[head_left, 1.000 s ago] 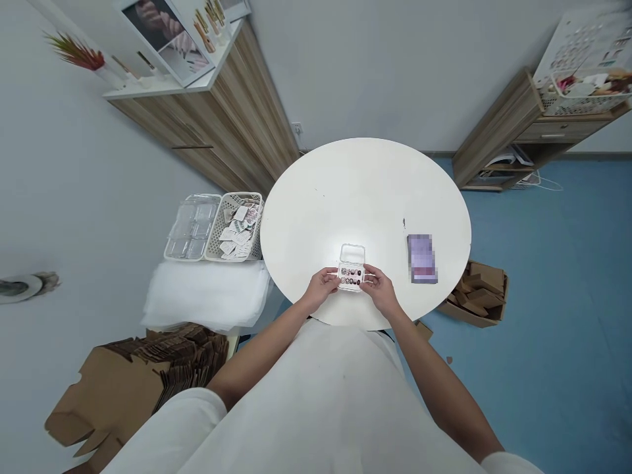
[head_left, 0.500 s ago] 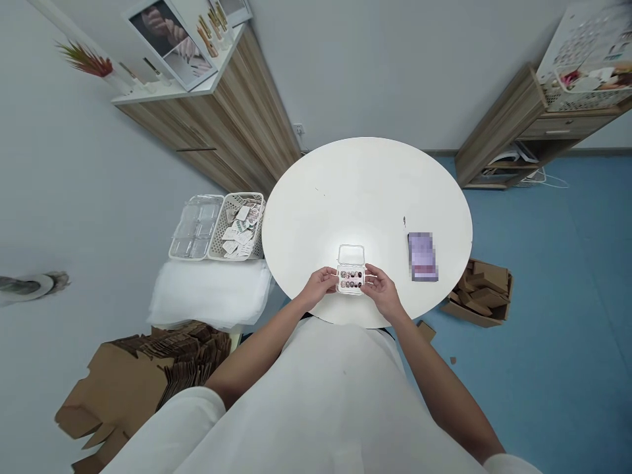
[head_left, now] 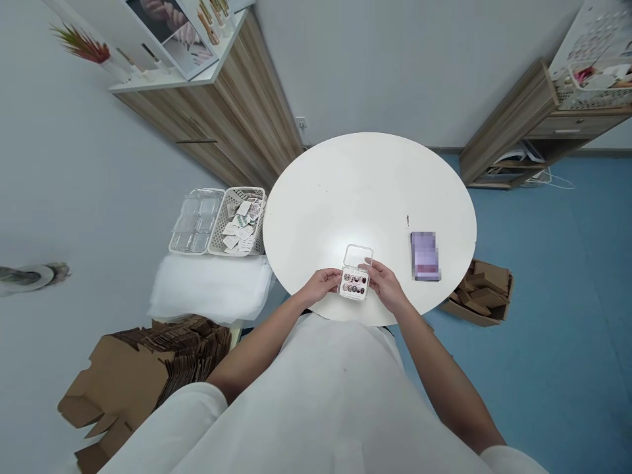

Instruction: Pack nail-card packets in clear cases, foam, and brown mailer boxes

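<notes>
At table (head_left: 365, 178): left hand (head_left: 317, 287), right hand (head_left: 388, 288) pinching one open case (head_left: 352, 298); ten nails (head_left: 354, 288) inside.

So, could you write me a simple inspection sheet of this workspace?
Surface: white table with a small dark mark.
Job's things: clear case, lid open, two rows of small decorated pieces inside.
Clutter: pixelated purple item on the table.
Grip: left hand holds the case's left side, right hand its right.
Cables: thin white cord by the right-hand cabinet.
Surroundings: basket of card-like pieces and stacked cardboard to the left; open cardboard carton to the right.
</notes>
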The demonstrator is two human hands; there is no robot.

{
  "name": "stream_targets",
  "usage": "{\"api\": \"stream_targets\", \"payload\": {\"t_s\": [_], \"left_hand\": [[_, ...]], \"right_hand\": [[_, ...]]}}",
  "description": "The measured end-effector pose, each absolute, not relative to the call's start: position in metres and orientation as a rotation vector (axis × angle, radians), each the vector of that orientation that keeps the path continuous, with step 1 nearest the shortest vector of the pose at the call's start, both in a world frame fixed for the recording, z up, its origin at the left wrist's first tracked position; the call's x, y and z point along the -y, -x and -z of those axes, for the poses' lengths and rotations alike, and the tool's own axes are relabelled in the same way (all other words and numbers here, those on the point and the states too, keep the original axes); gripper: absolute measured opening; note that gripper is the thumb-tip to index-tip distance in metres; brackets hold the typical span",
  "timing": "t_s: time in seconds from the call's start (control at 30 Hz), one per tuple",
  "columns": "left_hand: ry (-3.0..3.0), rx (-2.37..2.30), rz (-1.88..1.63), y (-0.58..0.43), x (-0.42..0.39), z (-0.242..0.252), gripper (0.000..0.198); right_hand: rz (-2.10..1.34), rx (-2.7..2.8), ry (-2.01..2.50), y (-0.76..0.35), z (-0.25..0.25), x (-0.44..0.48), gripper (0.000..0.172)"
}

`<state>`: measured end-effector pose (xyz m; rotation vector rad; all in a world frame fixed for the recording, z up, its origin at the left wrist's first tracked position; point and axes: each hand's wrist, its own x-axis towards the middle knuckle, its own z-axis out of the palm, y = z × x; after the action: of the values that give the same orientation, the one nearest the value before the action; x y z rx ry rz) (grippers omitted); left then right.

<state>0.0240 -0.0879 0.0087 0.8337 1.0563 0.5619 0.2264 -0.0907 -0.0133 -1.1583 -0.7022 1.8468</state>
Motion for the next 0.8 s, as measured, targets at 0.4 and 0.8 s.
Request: {"api": "stream_targets", "payload": {"t_s": [0.4,0.8], "left_hand": [[-0.583,-1.015,-0.58,-0.024,0.088,-0.002,0.033],[-0.663,-1.028,-0.557,-0.026,0.091,-0.009,0.044]], "right_hand": [[-1.886,0.661,1.08,-0.225,-0.001,0.085,0.025],[-1.826,0.705,1.143,-0.22,0.003,0.093,0.034]]}}
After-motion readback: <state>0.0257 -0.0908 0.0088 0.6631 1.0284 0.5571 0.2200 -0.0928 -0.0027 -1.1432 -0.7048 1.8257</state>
